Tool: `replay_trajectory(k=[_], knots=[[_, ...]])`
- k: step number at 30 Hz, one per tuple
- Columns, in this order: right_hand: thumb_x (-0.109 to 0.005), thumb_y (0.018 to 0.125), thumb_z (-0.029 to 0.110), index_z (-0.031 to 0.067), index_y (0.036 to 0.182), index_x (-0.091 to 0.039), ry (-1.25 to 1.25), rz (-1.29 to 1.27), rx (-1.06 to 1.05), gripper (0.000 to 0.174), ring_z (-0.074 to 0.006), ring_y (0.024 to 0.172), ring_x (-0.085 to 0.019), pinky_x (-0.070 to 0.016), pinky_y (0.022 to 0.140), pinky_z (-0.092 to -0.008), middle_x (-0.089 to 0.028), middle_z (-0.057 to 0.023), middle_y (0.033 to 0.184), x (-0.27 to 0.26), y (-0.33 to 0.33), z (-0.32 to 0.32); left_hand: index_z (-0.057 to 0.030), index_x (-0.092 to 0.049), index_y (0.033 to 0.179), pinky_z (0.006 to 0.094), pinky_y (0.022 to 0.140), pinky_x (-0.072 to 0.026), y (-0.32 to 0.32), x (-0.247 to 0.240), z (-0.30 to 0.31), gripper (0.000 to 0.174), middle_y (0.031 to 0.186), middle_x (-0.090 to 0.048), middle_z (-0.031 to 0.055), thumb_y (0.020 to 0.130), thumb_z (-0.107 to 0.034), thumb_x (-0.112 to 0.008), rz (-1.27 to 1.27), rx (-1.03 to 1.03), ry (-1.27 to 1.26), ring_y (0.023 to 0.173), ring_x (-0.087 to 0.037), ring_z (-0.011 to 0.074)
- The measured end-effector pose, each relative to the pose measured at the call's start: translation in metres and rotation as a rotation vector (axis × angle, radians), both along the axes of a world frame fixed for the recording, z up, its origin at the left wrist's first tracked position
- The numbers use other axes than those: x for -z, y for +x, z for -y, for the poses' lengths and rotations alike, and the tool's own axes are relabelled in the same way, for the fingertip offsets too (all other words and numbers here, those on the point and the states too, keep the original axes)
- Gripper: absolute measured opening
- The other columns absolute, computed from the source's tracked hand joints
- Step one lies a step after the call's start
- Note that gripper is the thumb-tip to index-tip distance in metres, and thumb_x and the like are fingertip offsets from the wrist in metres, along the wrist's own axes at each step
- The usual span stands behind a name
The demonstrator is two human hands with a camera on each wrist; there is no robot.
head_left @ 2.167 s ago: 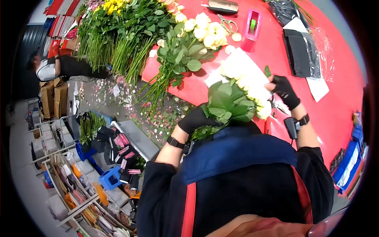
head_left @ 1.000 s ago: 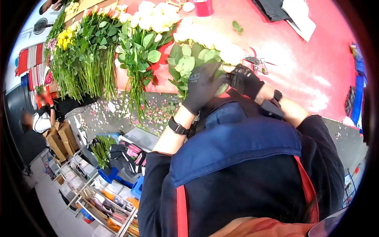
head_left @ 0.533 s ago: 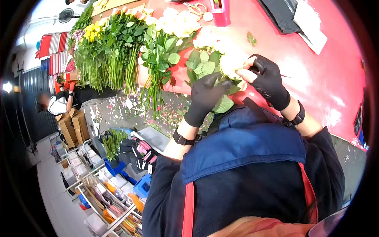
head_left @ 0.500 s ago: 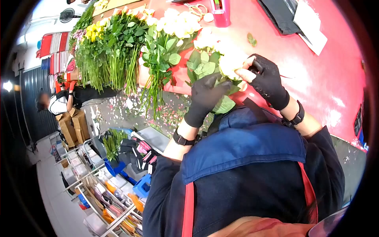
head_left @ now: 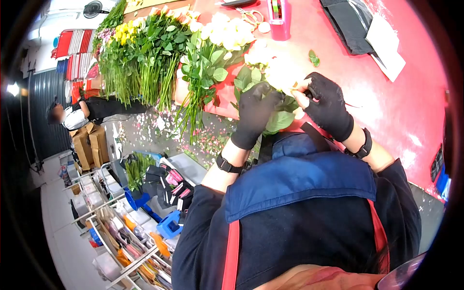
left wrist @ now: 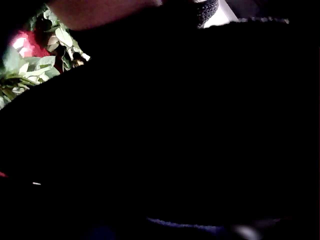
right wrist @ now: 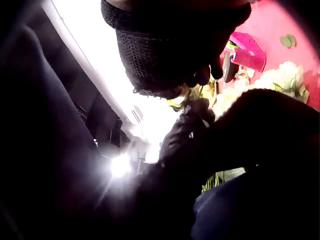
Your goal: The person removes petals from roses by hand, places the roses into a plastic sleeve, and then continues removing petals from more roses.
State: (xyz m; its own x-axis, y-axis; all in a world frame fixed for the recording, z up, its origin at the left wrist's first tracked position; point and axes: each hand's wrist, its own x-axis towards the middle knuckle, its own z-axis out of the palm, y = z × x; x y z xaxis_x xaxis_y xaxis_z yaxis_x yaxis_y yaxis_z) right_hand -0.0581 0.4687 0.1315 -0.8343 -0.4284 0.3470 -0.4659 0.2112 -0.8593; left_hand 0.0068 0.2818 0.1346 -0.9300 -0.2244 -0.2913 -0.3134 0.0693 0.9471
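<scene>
My left hand (head_left: 255, 113), in a black fingerless glove, grips a bunch of pale cream-white roses (head_left: 279, 72) just under the flower heads. Broad green leaves (head_left: 280, 121) stick out below that hand. From the right, my gloved right hand (head_left: 329, 104) pinches at the edge of a rose with bare thumb and fingertips. The right wrist view has the right hand (right wrist: 170, 55) above and the left hand (right wrist: 192, 135) below, with yellowish petals between them. Dark glove fills most of the left wrist view; some leaves (left wrist: 37, 70) show at its upper left.
More white roses (head_left: 229, 31) lie on the red table (head_left: 372, 116), beside yellow roses (head_left: 125, 33) with long stems. Behind are scissors (head_left: 252, 17), a pink tape dispenser (head_left: 279, 21) and black packaging (head_left: 345, 24). Petals litter the floor; another person (head_left: 75, 116) stands far left.
My right hand has come in from the right to the rose heads. The left hand has moved up the bunch. The head view has shifted; the pruning shears seen earlier are now hidden.
</scene>
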Motion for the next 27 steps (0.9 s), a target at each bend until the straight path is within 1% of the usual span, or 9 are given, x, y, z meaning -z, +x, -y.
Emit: replay_trajectory(k=[2, 6, 7, 11, 14, 17, 18, 21, 27], knots=[[-0.07, 0.082, 0.008, 0.0038, 0.081, -0.062, 0.033, 0.191, -0.003, 0.009, -0.0162, 0.063, -0.059, -0.0465, 0.058, -0.0328, -0.059, -0.0071, 0.072, -0.003, 0.001, -0.007, 0.0036, -0.068, 0.103, 0.0237, 0.071, -0.0498, -0.005, -0.002, 0.001, 0.019, 0.088, -0.071, 0.0046, 0.088, -0.007, -0.064, 0.025, -0.023, 0.053, 0.078, -0.063, 0.0089], [-0.068, 0.083, 0.006, 0.0027, 0.087, -0.064, 0.072, 0.141, 0.077, 0.007, -0.0143, 0.067, -0.061, -0.0489, 0.062, -0.0303, -0.059, -0.007, 0.078, 0.008, -0.005, -0.016, 0.0037, -0.069, 0.103, 0.0242, 0.071, -0.0503, -0.012, -0.021, 0.0, 0.02, 0.088, -0.071, 0.0052, 0.088, -0.009, -0.064, 0.077, -0.066, 0.13, 0.077, -0.063, 0.0094], [-0.072, 0.082, 0.006, 0.0005, 0.088, -0.064, -0.218, 0.159, 0.024, 0.012, -0.0147, 0.069, -0.061, -0.0497, 0.064, -0.0294, -0.06, -0.0077, 0.083, 0.007, -0.006, -0.013, 0.0036, -0.069, 0.103, 0.0241, 0.07, -0.0503, -0.013, -0.019, 0.001, 0.02, 0.088, -0.071, 0.0054, 0.088, -0.009, -0.065, 0.087, -0.06, 0.126, 0.076, -0.063, 0.0094], [-0.081, 0.076, 0.012, 0.0004, 0.088, -0.064, -0.188, 0.253, 0.025, 0.023, -0.016, 0.067, -0.06, -0.0489, 0.061, -0.0309, -0.06, -0.0077, 0.082, -0.01, -0.003, -0.008, 0.0029, -0.069, 0.104, 0.0231, 0.068, -0.0494, -0.015, -0.02, -0.004, 0.019, 0.089, -0.07, 0.004, 0.089, -0.009, -0.064, 0.035, 0.021, 0.102, 0.076, -0.062, 0.0082], [-0.079, 0.074, 0.01, 0.0032, 0.082, -0.063, -0.026, -0.143, -0.005, 0.019, -0.0294, 0.064, -0.061, -0.0471, 0.058, -0.0397, -0.059, -0.0116, 0.075, -0.003, -0.007, -0.001, 0.0024, -0.069, 0.097, 0.025, 0.069, -0.0492, -0.017, -0.018, -0.009, 0.016, 0.087, -0.07, 0.0034, 0.088, -0.009, -0.063, 0.017, 0.024, 0.072, 0.075, -0.061, 0.0084], [-0.076, 0.075, 0.007, 0.0038, 0.081, -0.062, 0.009, -0.157, -0.008, 0.015, -0.0333, 0.065, -0.061, -0.0472, 0.059, -0.0421, -0.06, -0.0124, 0.075, -0.003, -0.005, -0.004, 0.0022, -0.069, 0.092, 0.0261, 0.069, -0.0488, -0.016, -0.016, -0.006, 0.015, 0.085, -0.069, 0.003, 0.089, -0.011, -0.062, 0.047, 0.018, 0.087, 0.074, -0.06, 0.0085], [-0.075, 0.075, 0.007, 0.0035, 0.081, -0.062, 0.037, -0.156, -0.006, 0.015, -0.0329, 0.065, -0.061, -0.0475, 0.059, -0.0417, -0.06, -0.0123, 0.075, -0.002, -0.006, -0.006, 0.0021, -0.069, 0.091, 0.0262, 0.069, -0.0486, -0.017, -0.014, -0.004, 0.016, 0.084, -0.069, 0.0029, 0.09, -0.012, -0.061, 0.058, 0.022, 0.104, 0.074, -0.06, 0.0084], [-0.074, 0.075, 0.005, 0.0024, 0.083, -0.062, 0.096, -0.083, -0.005, 0.014, -0.0295, 0.065, -0.062, -0.0485, 0.06, -0.0394, -0.06, -0.0115, 0.075, -0.002, -0.006, -0.014, 0.0017, -0.066, 0.114, 0.0232, 0.07, -0.0484, -0.017, -0.01, 0.006, 0.023, 0.093, -0.069, 0.0029, 0.095, -0.01, -0.059, 0.127, 0.055, 0.007, 0.078, -0.06, 0.0067], [-0.078, 0.08, 0.013, 0.0013, 0.095, -0.068, -0.14, 0.286, 0.005, 0.022, -0.0123, 0.073, -0.058, -0.0467, 0.068, -0.028, -0.062, -0.0054, 0.078, -0.01, -0.014, -0.018, 0.003, -0.064, 0.117, 0.0271, 0.077, -0.0517, -0.014, -0.02, 0.011, 0.026, 0.101, -0.07, 0.0064, 0.095, -0.01, -0.057, -0.023, 0.122, 0.311, 0.088, -0.064, 0.0116]])
